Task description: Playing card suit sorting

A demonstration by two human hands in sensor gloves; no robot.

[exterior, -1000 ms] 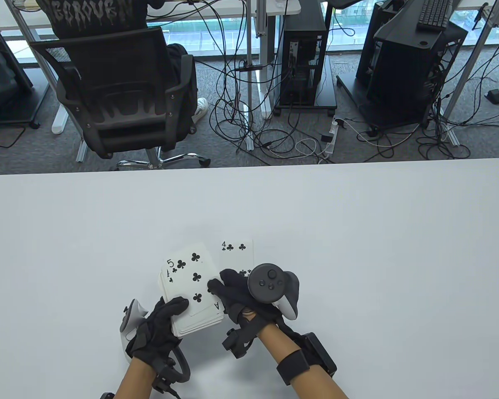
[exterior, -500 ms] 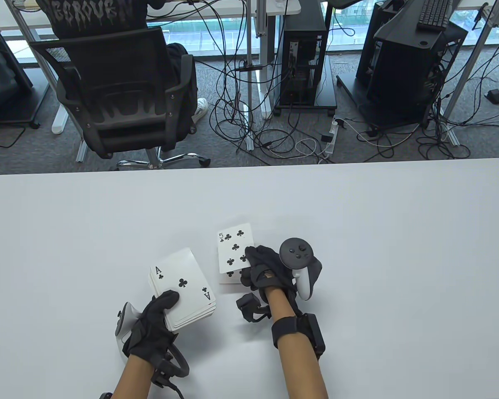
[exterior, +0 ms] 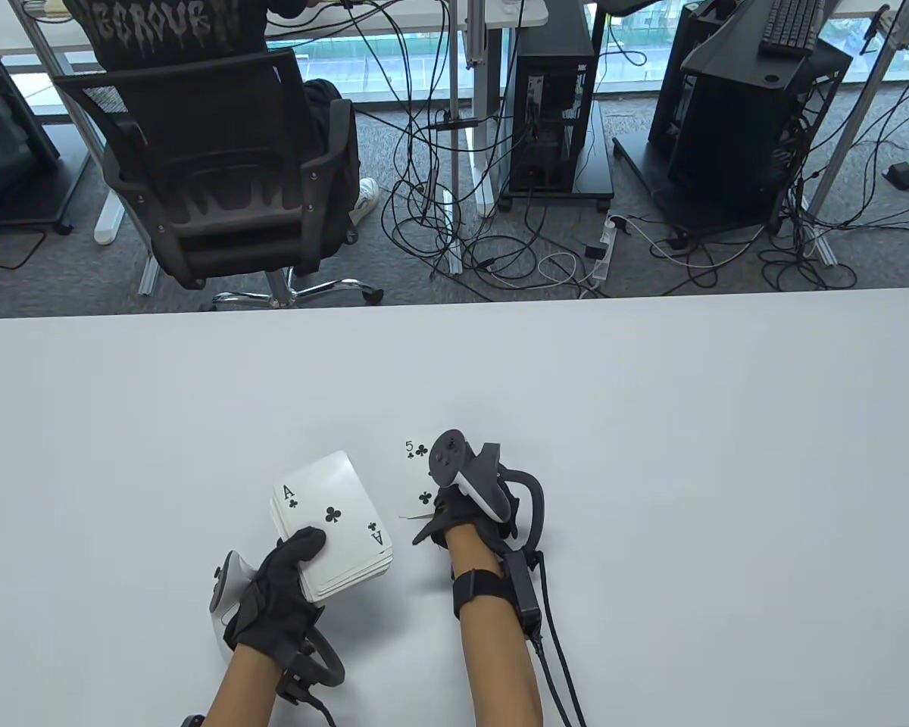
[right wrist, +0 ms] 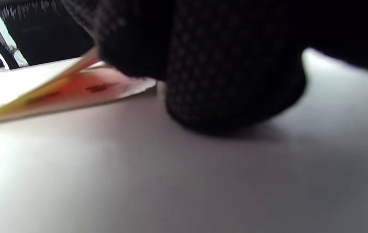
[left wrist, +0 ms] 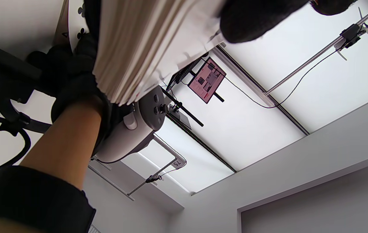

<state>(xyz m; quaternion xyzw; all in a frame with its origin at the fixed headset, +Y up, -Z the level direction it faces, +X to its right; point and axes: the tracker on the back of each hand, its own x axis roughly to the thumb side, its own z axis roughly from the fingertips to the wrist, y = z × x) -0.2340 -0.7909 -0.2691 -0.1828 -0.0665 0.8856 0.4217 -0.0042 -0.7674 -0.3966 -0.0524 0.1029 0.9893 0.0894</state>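
Note:
My left hand holds the face-up deck, thumb on its near corner, with the ace of clubs on top. In the left wrist view the deck's stacked edges fill the top, with a fingertip against them. My right hand is turned on its side over the clubs pile to the right of the deck. It holds the five of clubs by its right edge. In the right wrist view that card tilts up from the card beneath it to my fingers.
The white table stretches wide on all sides of the cards. Beyond its far edge stand an office chair, floor cables and computer towers. The right forearm and its tracker show in the left wrist view.
My right hand took the five of clubs off the deck, carried it right onto the four of clubs and rolled onto its side. The ace of clubs now tops the deck.

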